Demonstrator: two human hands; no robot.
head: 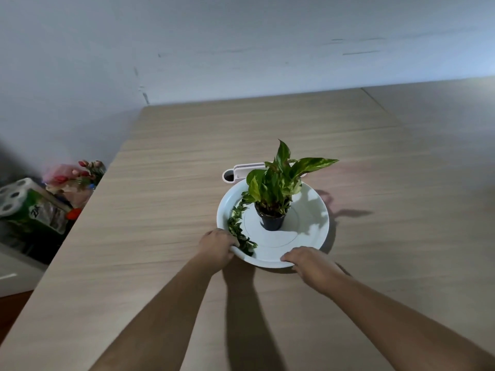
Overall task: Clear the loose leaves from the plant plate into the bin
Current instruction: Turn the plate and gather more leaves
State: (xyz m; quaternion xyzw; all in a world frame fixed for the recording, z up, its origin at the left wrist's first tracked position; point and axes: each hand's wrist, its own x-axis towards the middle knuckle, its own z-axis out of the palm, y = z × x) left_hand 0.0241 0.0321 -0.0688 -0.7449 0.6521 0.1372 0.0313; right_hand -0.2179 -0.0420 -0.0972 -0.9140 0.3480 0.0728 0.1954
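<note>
Leaves [239,229] lie beside left hand [217,245]; both it and right hand [308,262] grip plate [308,210] rim.

Wall [241,36]: pale, scuffed, at 12 o'clock.
Table [160,210]: light wood grain.
Clutter [40,204]: at 9 o'clock, wrapped paper rolls, flowers.

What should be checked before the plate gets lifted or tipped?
1. Left hand on plate rim: ok, fingers curl over it.
2. Right hand on rim: ok, resting on the near edge.
3. Leaves gathered: ok, in an arc along the left inner rim.
4. Pot off the plate: not ok, standing upright at centre.
5. Bin located: cannot tell, none clearly in view.
6. White holder behind plate clear of it: cannot tell.
</note>
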